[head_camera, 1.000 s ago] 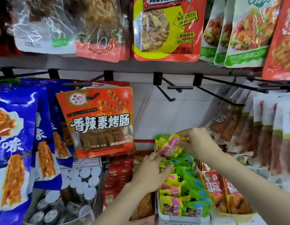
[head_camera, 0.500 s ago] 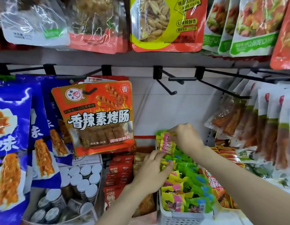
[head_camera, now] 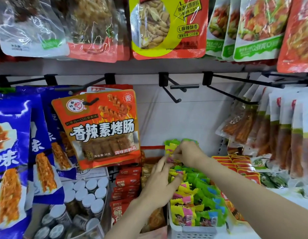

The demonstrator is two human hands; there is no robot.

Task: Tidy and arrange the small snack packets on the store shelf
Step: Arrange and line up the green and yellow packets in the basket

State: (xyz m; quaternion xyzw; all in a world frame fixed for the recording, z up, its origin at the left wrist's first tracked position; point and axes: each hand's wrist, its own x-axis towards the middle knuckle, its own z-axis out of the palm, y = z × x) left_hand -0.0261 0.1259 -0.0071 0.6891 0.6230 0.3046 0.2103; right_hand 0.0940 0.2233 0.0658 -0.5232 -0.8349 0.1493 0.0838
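Presently: small snack packets (head_camera: 194,200) — yellow-pink and green — stand packed in rows in a white basket (head_camera: 193,233) on the shelf. Right hand (head_camera: 187,153) pinches yellow packets at the far end; left hand (head_camera: 160,185) — fingers loosely extended — rests on the left row

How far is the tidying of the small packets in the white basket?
Done: front packets stand in rows in the white basket. In hand: both hands, left hand and right hand, work on the back packets. Left: the middle looks loose.
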